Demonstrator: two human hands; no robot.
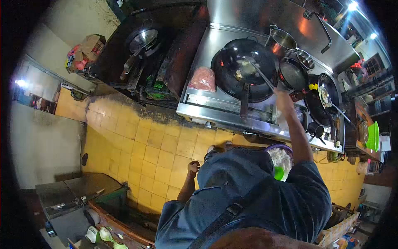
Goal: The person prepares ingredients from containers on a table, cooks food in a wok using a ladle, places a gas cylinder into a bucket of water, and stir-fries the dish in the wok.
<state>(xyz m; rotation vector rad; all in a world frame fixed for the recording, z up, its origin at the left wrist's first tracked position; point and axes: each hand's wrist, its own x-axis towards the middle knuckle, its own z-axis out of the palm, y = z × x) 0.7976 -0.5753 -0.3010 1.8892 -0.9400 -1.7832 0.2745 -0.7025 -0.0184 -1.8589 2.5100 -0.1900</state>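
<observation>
My right hand (284, 101) is closed around the handle of a long metal wok utensil (265, 77). The utensil slants down into a large black wok (232, 76), where its head is too unclear to tell a ladle from a spatula. A few pale bits of food (239, 74) lie in the wok, whose handle (244, 101) points toward me. My left hand (193, 167) hangs low at my side above the yellow floor, fingers loosely bent and apart, with nothing in it.
A bag of pinkish food (203, 79) sits left of the wok on the steel stove (195, 108). Behind and right stand a steel pot (281, 40), a dark pan (293, 74) and another wok with a ladle (327, 99). A tub of white contents (280, 159) is by my body.
</observation>
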